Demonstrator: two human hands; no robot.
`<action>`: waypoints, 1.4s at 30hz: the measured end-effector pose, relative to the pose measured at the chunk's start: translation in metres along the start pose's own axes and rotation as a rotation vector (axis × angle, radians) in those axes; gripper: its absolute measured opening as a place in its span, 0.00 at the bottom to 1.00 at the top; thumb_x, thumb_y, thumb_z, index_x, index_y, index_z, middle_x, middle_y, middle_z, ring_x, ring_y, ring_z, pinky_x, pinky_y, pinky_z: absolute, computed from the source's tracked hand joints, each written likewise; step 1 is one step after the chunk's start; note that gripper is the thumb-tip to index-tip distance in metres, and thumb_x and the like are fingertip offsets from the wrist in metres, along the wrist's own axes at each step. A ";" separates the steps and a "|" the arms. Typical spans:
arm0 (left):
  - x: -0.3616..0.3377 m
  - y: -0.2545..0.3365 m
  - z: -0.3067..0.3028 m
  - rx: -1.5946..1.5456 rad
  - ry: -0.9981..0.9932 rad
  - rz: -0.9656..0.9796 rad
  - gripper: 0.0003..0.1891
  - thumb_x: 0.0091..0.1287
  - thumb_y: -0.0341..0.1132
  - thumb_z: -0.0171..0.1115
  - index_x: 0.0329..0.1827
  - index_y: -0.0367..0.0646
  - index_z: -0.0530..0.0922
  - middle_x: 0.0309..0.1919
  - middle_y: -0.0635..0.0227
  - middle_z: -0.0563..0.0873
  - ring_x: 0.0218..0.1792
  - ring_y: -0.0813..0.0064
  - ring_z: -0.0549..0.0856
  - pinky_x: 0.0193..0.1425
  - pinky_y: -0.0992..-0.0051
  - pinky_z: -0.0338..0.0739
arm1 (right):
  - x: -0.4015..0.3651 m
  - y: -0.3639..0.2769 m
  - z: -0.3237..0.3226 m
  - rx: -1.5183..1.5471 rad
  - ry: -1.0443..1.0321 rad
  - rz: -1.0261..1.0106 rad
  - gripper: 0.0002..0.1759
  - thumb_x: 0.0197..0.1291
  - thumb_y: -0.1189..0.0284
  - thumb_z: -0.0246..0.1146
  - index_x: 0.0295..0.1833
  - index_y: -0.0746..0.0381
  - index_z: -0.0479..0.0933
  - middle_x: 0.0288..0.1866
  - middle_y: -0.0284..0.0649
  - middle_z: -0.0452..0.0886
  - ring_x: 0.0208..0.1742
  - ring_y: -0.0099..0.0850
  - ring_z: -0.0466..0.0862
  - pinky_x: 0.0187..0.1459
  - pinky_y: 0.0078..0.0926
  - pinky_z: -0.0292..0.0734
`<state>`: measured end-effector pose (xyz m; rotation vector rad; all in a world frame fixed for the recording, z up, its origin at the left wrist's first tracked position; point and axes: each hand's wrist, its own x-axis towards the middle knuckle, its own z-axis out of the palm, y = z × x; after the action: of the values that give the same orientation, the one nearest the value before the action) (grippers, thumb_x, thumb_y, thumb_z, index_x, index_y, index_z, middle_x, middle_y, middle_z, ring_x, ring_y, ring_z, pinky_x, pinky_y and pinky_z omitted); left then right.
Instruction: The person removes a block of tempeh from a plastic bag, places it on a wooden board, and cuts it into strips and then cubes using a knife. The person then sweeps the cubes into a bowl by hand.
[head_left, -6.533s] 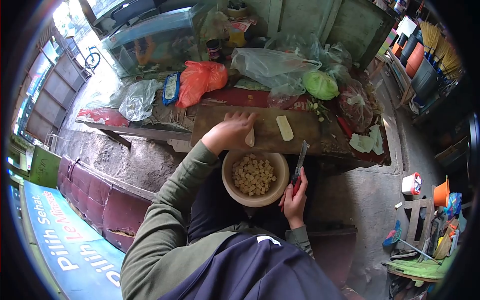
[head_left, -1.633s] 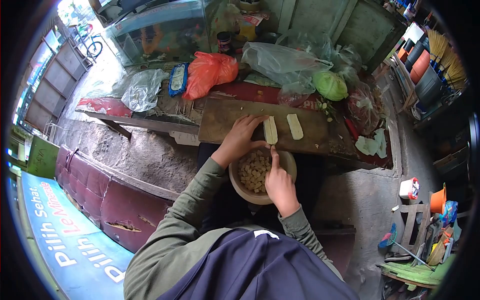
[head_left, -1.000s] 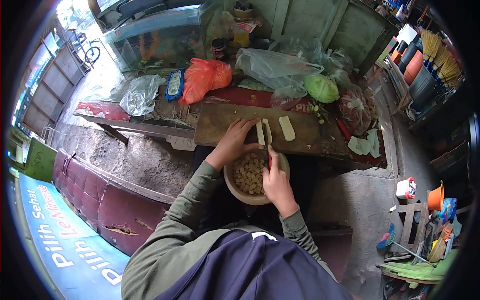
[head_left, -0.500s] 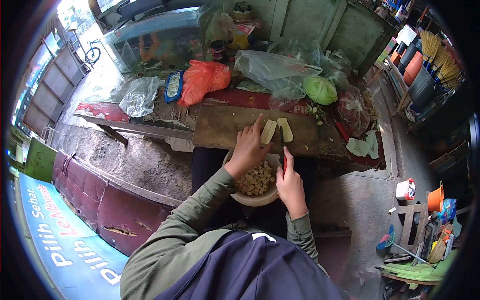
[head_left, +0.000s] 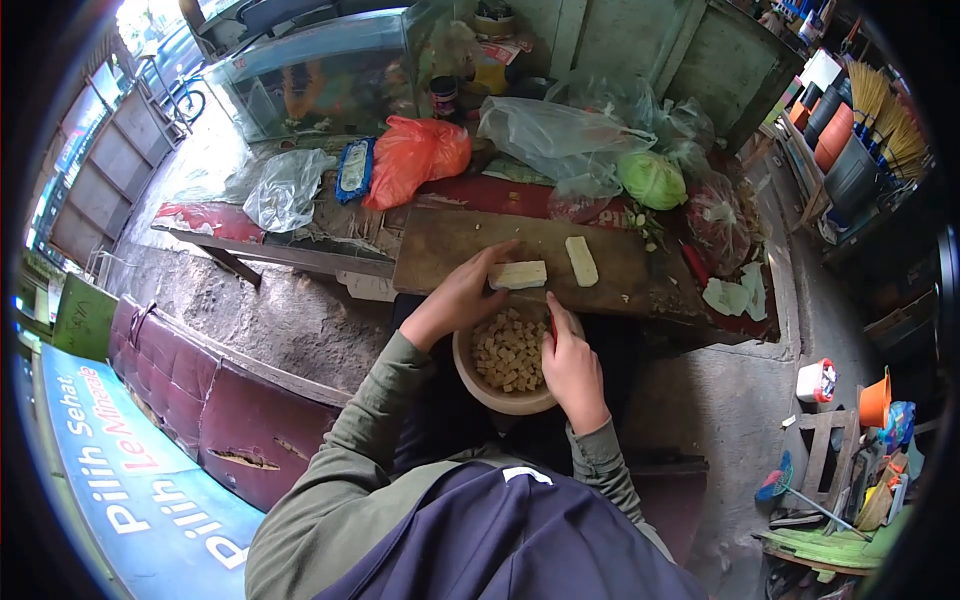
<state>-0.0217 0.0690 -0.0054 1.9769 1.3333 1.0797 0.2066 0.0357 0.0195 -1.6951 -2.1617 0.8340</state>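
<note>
On the wooden cutting board [head_left: 440, 240], my left hand [head_left: 455, 295] grips the end of pale, firm slabs [head_left: 520, 275], like tofu or tempeh, lying crosswise near the front edge. A separate pale slab [head_left: 581, 261] rests at an angle to their right. My right hand [head_left: 575, 375] is closed around the red handle of a knife [head_left: 553, 322] beside the bowl; its blade is hard to make out. Below the board, between my legs, a round bowl [head_left: 508, 405] holds many small pale cubes [head_left: 508, 352].
The low bench also carries a green cabbage [head_left: 652, 180], an orange plastic bag [head_left: 418, 162], clear plastic bags [head_left: 565, 135] and a blue-edged packet [head_left: 354, 170]. A glass tank [head_left: 320, 85] stands behind. To the left is a torn maroon seat [head_left: 230, 410].
My left hand has turned the slabs from lengthwise to crosswise, towards the left. My right hand has drawn the knife back from between the slabs towards the bowl. The view has shifted slightly.
</note>
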 end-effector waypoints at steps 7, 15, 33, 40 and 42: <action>0.002 0.009 0.010 0.069 0.042 -0.057 0.30 0.69 0.36 0.73 0.74 0.41 0.76 0.60 0.51 0.83 0.63 0.48 0.82 0.67 0.57 0.77 | -0.001 0.002 0.001 -0.019 0.032 -0.018 0.34 0.76 0.70 0.54 0.85 0.46 0.60 0.55 0.62 0.86 0.52 0.62 0.86 0.50 0.60 0.82; 0.007 0.002 0.030 0.251 0.166 -0.026 0.21 0.70 0.42 0.72 0.62 0.43 0.83 0.54 0.57 0.84 0.60 0.51 0.81 0.66 0.57 0.73 | -0.011 -0.007 -0.006 -0.042 0.057 -0.139 0.38 0.77 0.71 0.55 0.88 0.46 0.54 0.40 0.60 0.86 0.39 0.61 0.88 0.41 0.59 0.84; 0.007 0.007 0.032 0.303 0.198 -0.026 0.19 0.71 0.42 0.70 0.60 0.44 0.83 0.48 0.58 0.83 0.56 0.53 0.81 0.63 0.58 0.73 | 0.000 0.013 0.025 0.005 0.109 -0.169 0.37 0.76 0.72 0.51 0.88 0.45 0.53 0.32 0.61 0.86 0.30 0.59 0.87 0.36 0.58 0.84; 0.007 0.001 0.037 0.238 0.308 0.027 0.15 0.73 0.41 0.67 0.57 0.44 0.82 0.51 0.57 0.86 0.55 0.52 0.84 0.62 0.57 0.74 | 0.000 0.010 0.001 0.246 0.000 -0.104 0.37 0.77 0.71 0.52 0.88 0.49 0.53 0.37 0.65 0.85 0.40 0.63 0.87 0.46 0.62 0.79; 0.010 -0.001 0.038 0.131 0.338 -0.064 0.12 0.72 0.40 0.67 0.52 0.43 0.82 0.47 0.56 0.88 0.51 0.49 0.85 0.60 0.56 0.75 | -0.007 -0.002 -0.005 0.159 0.029 -0.124 0.37 0.77 0.72 0.52 0.88 0.48 0.53 0.37 0.64 0.85 0.40 0.63 0.87 0.45 0.62 0.80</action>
<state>0.0115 0.0789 -0.0238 1.8853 1.6684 1.3714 0.2096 0.0299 0.0258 -1.4718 -2.0959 0.9143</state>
